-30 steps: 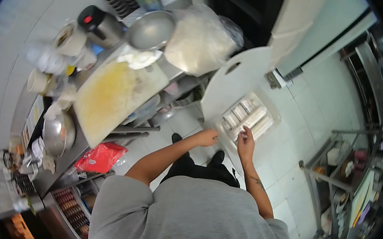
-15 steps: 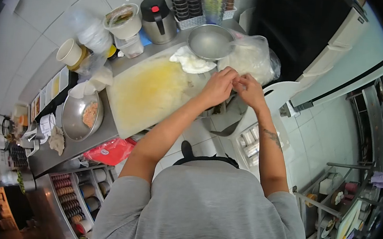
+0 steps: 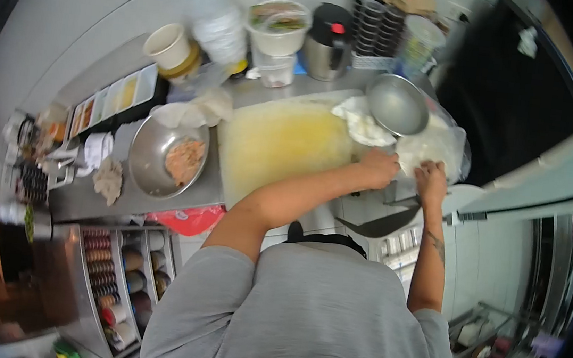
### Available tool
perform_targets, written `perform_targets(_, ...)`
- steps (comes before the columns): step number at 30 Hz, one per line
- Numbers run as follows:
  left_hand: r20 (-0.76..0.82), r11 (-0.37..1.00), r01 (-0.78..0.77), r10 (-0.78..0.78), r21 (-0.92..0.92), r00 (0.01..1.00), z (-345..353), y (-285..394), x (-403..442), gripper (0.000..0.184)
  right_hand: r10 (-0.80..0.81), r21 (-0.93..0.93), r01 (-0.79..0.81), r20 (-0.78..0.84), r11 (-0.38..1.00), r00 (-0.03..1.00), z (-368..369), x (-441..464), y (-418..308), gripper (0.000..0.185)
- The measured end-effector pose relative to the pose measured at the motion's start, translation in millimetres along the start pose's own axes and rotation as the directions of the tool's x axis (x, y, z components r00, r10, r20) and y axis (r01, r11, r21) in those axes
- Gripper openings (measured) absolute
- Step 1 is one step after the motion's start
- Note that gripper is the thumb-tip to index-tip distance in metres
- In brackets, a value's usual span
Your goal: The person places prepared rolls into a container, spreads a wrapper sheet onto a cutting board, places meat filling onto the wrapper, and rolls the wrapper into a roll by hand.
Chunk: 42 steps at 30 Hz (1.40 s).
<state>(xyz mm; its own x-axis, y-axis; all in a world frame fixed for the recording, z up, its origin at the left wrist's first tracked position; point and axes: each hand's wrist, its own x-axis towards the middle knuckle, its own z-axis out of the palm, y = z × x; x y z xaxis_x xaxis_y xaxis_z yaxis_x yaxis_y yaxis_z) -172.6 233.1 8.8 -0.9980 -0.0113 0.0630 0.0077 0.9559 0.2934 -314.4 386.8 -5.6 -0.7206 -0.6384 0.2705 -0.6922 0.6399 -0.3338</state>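
Observation:
Both hands work at the right end of the counter, beside a clear plastic bag (image 3: 454, 149) with pale contents I cannot make out. My left hand (image 3: 378, 169) is closed near the board's right end, just below a crumpled white cloth (image 3: 369, 126); whatever its fingers hold is hidden. At the bag's near edge, the bent fingers of my right hand (image 3: 431, 184) pinch the plastic. Behind the hands sits a round metal bowl (image 3: 397, 105), and to their left lies a white cutting board (image 3: 283, 144) with a yellow stain.
A larger steel bowl (image 3: 141, 153) of pinkish minced filling (image 3: 185, 161) stands left of the board. Along the wall are a steel jug (image 3: 324, 54), stacked dark cups (image 3: 375, 31) and food tubs (image 3: 278, 28). A white bin-like container (image 3: 398, 250) stands below the hands.
My hands, together at the bag's edge before, are now apart, with the right over the bag's near side. The camera view has turned, shifting the counter rightward in the picture.

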Motion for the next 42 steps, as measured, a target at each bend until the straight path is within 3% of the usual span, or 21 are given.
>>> perform_targets(4,-0.041,0.996,0.052,-0.055,-0.071,0.998,-2.4,-0.9,-5.8,0.020,0.064,-0.068,-0.058,0.099,0.996,0.993,-12.3,13.4,-4.8,0.017)
perform_targets(7,-0.128,0.979,0.035,-0.061,-0.199,0.990,-11.9,0.9,-17.2,0.019,-0.044,-0.151,0.038,-0.034,0.988,0.998,-25.3,14.2,-23.1,0.014)
perform_targets(8,-0.151,0.982,0.075,-0.102,-0.176,0.983,-21.7,-0.8,-26.1,0.019,-0.110,-0.179,0.097,-0.064,0.979,0.992,-28.3,12.4,-24.5,0.014)
perform_targets(11,-0.218,0.970,0.223,-0.239,-0.098,0.946,-72.1,-24.6,-86.5,0.020,-0.099,-0.127,0.089,-0.073,0.988,0.992,-43.3,2.2,-36.8,0.015)
perform_targets(12,-0.395,0.953,0.281,-0.302,-0.112,0.867,-84.7,-46.2,-121.3,0.018,-0.165,-0.085,0.153,-0.161,0.985,0.973,-40.8,2.4,-28.4,0.016)
perform_targets(13,-0.365,0.867,0.489,-0.489,-0.100,0.792,-102.7,-72.0,-149.6,0.016,-0.101,-0.027,0.098,-0.150,0.995,0.984,-46.9,4.5,-33.2,0.017)
perform_targets(15,-0.551,0.606,0.794,-0.650,0.039,0.523,-126.0,-145.6,-229.9,0.015,0.043,0.089,-0.033,-0.117,0.996,0.992,-67.1,4.9,-45.8,0.017)
perform_targets(16,-0.511,0.499,0.852,-0.697,0.158,0.503,-158.1,-149.6,-265.0,0.015,-0.022,0.115,0.049,-0.229,0.992,0.973,-65.5,6.7,-44.6,0.016)
perform_targets(17,-0.497,0.323,0.918,-0.772,0.230,0.396,-170.8,-162.3,-292.7,0.021,-0.016,0.185,0.065,-0.256,0.981,0.967,-70.6,6.6,-52.7,0.015)
perform_targets(19,-0.564,0.153,0.948,-0.773,0.280,0.292,-146.1,-206.3,-330.3,0.027,-0.004,0.315,0.109,-0.315,0.943,0.949,-88.1,5.1,-81.9,0.014)
perform_targets(22,-0.553,0.293,0.875,-0.685,0.386,0.474,-142.2,-219.6,-344.1,0.026,-0.073,0.474,0.245,-0.353,0.846,0.933,-94.6,4.4,-113.1,0.014)
perform_targets(25,-0.589,0.364,0.906,-0.692,0.217,0.419,-189.3,-225.2,-343.3,0.021,-0.240,0.533,0.394,-0.336,0.749,0.911,-98.0,10.1,-139.1,0.014)
perform_targets(27,-0.653,0.564,0.818,-0.662,-0.112,0.367,-231.5,-232.5,-341.8,0.021,-0.381,0.564,0.500,-0.324,0.657,0.866,-95.8,16.9,-158.2,0.015)
perform_targets(29,-0.668,0.701,0.711,-0.551,-0.047,0.499,-276.7,-218.2,-325.4,0.021,-0.467,0.627,0.540,-0.299,0.561,0.832,-93.5,24.7,-183.8,0.015)
perform_targets(32,-0.605,0.789,0.614,-0.498,-0.021,0.620,-323.9,-189.6,-294.1,0.015,-0.582,0.719,0.535,-0.223,0.444,0.782,-87.7,31.8,-223.4,0.017)
perform_targets(37,-0.662,0.882,0.465,-0.302,0.080,0.686,-348.9,-112.7,-242.6,0.013,-0.698,0.820,0.519,-0.224,0.241,0.680,-80.5,47.4,-299.0,0.059)
perform_targets(40,-0.555,0.912,0.394,-0.387,-0.113,0.737,-351.8,-73.3,-223.2,0.013,-0.648,0.839,0.524,-0.321,0.144,0.691,-67.4,54.2,-341.7,0.066)
perform_targets(42,-0.518,0.900,0.397,-0.430,-0.181,0.739,-348.6,-63.5,-222.7,0.013,-0.673,0.909,0.391,-0.199,0.144,0.713,-66.4,58.3,-343.1,0.062)
